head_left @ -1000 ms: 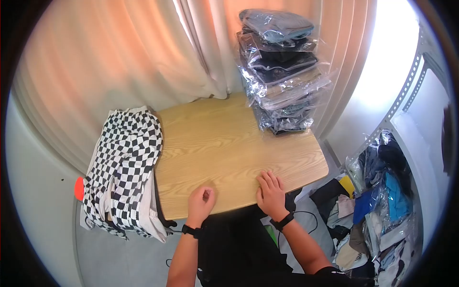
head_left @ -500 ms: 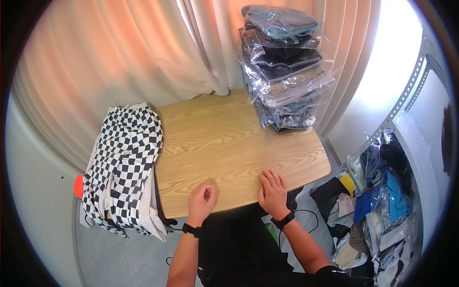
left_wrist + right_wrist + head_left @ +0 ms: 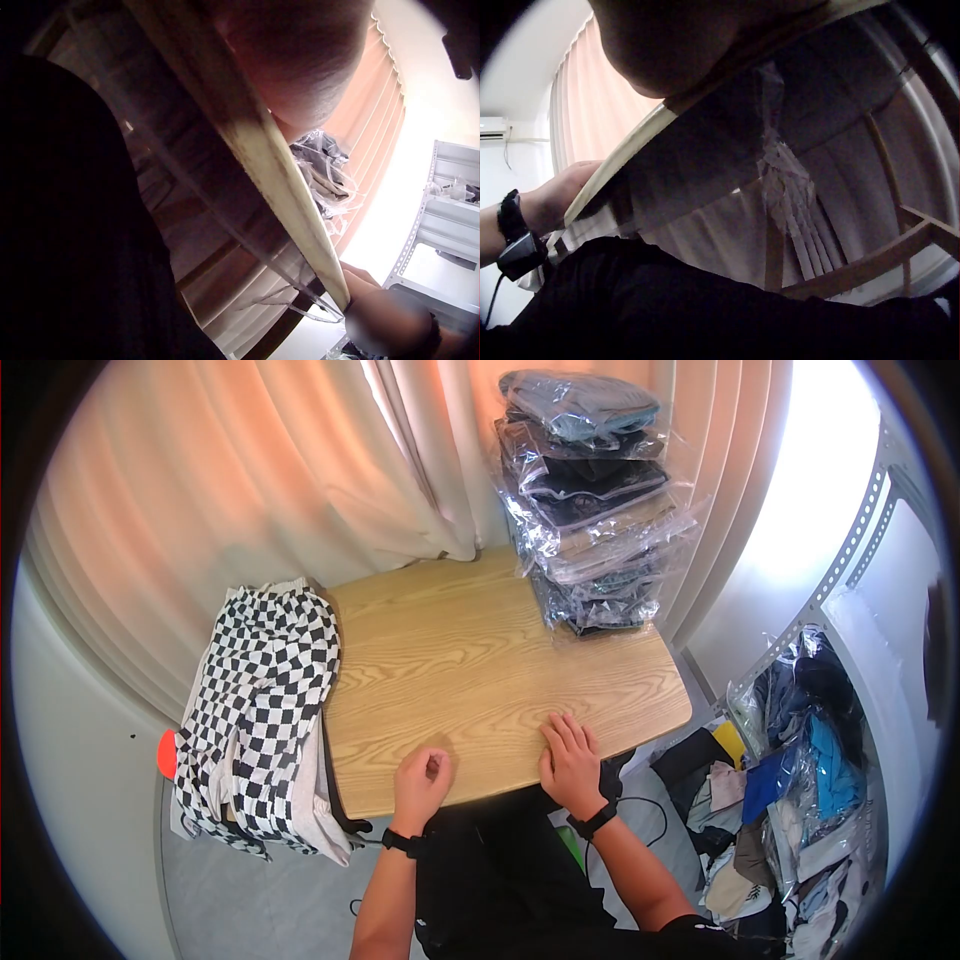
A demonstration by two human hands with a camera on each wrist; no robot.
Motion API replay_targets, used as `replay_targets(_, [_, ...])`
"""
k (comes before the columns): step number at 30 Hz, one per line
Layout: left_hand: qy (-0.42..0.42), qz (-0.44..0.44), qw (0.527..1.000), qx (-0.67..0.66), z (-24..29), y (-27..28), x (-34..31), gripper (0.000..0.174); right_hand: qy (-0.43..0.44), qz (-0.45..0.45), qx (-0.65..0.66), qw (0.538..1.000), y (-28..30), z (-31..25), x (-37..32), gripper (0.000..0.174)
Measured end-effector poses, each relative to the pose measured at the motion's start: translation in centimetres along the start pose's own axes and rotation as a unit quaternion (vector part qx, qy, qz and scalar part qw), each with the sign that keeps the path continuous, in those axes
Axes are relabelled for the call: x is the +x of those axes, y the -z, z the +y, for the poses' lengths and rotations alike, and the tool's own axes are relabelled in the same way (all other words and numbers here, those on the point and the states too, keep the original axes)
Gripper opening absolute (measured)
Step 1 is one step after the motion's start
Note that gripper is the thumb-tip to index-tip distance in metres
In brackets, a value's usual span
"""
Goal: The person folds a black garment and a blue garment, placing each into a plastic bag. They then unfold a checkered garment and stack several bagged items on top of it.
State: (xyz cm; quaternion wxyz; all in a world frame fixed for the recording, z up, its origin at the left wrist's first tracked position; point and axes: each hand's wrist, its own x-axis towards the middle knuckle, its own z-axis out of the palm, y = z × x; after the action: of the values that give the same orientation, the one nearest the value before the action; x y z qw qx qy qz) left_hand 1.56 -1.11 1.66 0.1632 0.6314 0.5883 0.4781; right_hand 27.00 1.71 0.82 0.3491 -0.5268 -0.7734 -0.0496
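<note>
In the head view, my left hand (image 3: 421,782) rests on its side at the front edge of the wooden table (image 3: 440,670), its fingers loosely curled around nothing. My right hand (image 3: 572,765) lies palm down on the tabletop to the right, fingers fairly straight and holding nothing. Black-and-white checkered trousers (image 3: 275,680) are spread along the table's left end, their legs hanging over the front. At the back right rises a tall stack of folded clothes in clear plastic bags (image 3: 590,500). Each wrist view mostly catches the heel of its own hand above the table rim (image 3: 281,180).
Curtains (image 3: 250,480) hang close behind the table. On the floor to the right lies a heap of loose and bagged clothes (image 3: 740,830), beside a perforated metal shelf frame (image 3: 850,550). A dark cable (image 3: 660,815) loops below the table's right front.
Both hands stay in the same places on the table. Only the head view shifts very slightly; the trousers and the bagged stack have not moved.
</note>
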Motion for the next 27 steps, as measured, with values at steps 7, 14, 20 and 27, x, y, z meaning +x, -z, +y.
replay_targets(7, [0.002, -0.002, 1.0, 0.014, -0.04, 0.04, -0.01, 0.009, 0.0, 0.001, 0.003, 1.0, 0.21, -0.13, -0.01, 0.035])
replay_targets(14, [0.012, 0.001, 1.0, 0.005, -0.15, -0.16, -0.11, 0.009, 0.0, -0.002, 0.004, 1.0, 0.11, 0.01, -0.02, 0.036])
replay_targets(20, [-0.001, 0.002, 1.0, 0.005, -0.04, -0.14, -0.02, 0.008, -0.002, 0.001, 0.007, 1.0, 0.29, -0.16, 0.07, 0.035])
replay_targets(27, [-0.001, 0.004, 1.0, 0.007, 0.2, -0.03, 0.03, 0.007, -0.002, 0.001, 0.005, 1.0, 0.16, -0.04, 0.05, 0.035])
